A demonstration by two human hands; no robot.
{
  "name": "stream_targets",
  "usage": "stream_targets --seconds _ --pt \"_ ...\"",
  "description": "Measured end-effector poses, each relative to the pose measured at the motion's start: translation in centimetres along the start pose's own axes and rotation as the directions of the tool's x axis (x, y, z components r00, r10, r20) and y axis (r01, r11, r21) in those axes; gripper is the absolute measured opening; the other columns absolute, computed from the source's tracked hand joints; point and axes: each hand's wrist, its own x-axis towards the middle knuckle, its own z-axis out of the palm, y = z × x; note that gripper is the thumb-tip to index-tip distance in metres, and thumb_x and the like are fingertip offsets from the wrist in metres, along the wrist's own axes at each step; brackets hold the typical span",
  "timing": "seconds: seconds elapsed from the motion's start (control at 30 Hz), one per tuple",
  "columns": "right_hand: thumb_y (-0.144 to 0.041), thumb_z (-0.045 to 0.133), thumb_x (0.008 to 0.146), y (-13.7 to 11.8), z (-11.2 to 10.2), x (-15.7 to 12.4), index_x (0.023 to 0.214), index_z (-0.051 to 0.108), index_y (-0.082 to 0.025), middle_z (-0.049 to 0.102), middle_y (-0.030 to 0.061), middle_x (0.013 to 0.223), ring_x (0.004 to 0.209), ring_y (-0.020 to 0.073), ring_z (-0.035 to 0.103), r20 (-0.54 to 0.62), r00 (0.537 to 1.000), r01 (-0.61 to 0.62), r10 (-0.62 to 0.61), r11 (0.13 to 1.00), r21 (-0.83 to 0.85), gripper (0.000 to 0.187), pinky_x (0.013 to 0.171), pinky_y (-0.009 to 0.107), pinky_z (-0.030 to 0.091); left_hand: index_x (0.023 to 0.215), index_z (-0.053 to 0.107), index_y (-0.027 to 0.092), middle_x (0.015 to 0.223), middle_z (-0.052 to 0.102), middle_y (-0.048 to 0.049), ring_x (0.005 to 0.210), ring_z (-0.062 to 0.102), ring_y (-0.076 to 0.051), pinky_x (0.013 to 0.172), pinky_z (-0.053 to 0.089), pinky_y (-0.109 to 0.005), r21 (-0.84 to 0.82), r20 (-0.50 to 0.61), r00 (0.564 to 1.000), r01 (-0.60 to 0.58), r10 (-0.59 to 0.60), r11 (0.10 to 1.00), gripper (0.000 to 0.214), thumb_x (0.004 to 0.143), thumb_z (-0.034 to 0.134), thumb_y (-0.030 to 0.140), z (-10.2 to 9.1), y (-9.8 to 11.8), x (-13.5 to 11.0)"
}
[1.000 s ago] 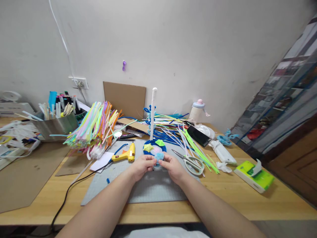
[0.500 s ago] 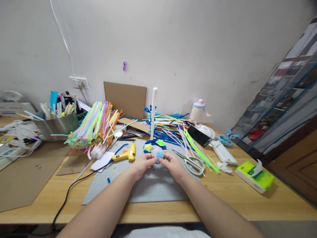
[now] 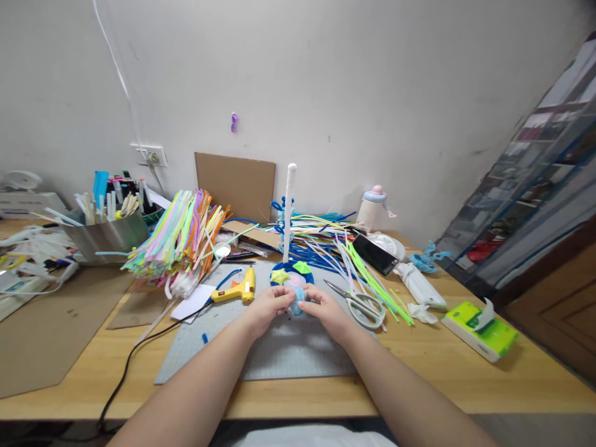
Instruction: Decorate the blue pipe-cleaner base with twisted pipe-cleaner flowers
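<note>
A small light-blue fuzzy piece point(image 3: 298, 301), seemingly bent from pipe cleaner, is pinched between my left hand point(image 3: 270, 305) and my right hand point(image 3: 323, 308). Both sets of fingers are closed on its sides. Just beyond them lies a round base with a dark blue fuzzy rim point(image 3: 311, 273); my fingers cover its near part. On that base sit a yellow star point(image 3: 280, 277), a green star point(image 3: 302, 267) and a pale pink patch point(image 3: 296, 280). A white fuzzy post point(image 3: 288, 214) rises upright at its back, with blue curled pipe cleaners point(image 3: 280, 214) beside it.
A yellow glue gun point(image 3: 237, 290) lies left of my hands on the grey mat point(image 3: 298, 360), its cord trailing left. Scissors point(image 3: 363, 307) lie at the right. Bundled pipe cleaners point(image 3: 179, 239), a phone point(image 3: 375, 254), a bottle point(image 3: 371, 210) and a tissue pack point(image 3: 479, 329) stand around.
The light-blue piece has turned between my fingers and now shows a taller, narrower side. My hands have barely shifted; everything else stays in place.
</note>
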Motion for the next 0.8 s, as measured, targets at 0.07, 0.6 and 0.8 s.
stream_targets --seconds 0.07,0.6,0.8 --pt "-0.043 0.065 0.072 0.17 0.0 0.0 0.073 0.069 -0.019 0.055 0.0042 0.095 0.096 0.0221 0.05 -0.062 0.998 -0.009 0.01 1.0 0.017 0.024 0.092 0.036 0.034 0.068 0.061 0.012 0.056 0.047 0.0032 0.048 0.033 -0.005 0.048 0.02 -0.022 -0.008 0.004 1.0 0.006 -0.006 1.0 0.033 0.066 0.07 0.044 -0.05 0.04 0.0" --pt "-0.04 0.065 0.073 0.01 -0.19 -0.07 0.072 0.064 -0.019 0.051 0.0039 0.098 0.098 0.021 0.049 -0.121 0.993 0.009 -0.008 1.0 0.001 0.022 0.093 0.035 0.032 0.075 0.06 0.013 0.063 0.048 0.0027 0.055 0.034 -0.006 0.052 0.024 -0.02 -0.002 0.033 0.998 -0.051 0.051 0.999 0.027 0.068 0.07 0.038 0.25 -0.17 -0.26" --pt "-0.04 0.067 0.071 -0.2 -0.4 -0.02 0.07 0.063 -0.018 0.052 0.0052 0.099 0.1 0.0225 0.049 -0.063 0.995 0.06 -0.073 0.981 -0.185 0.022 0.094 0.037 0.031 0.071 0.06 0.012 0.06 0.046 0.0037 0.053 0.033 -0.006 0.051 0.022 -0.021 0.083 0.013 1.0 -0.012 0.011 0.996 0.03 0.07 0.067 0.042 -0.07 0.19 -0.22"
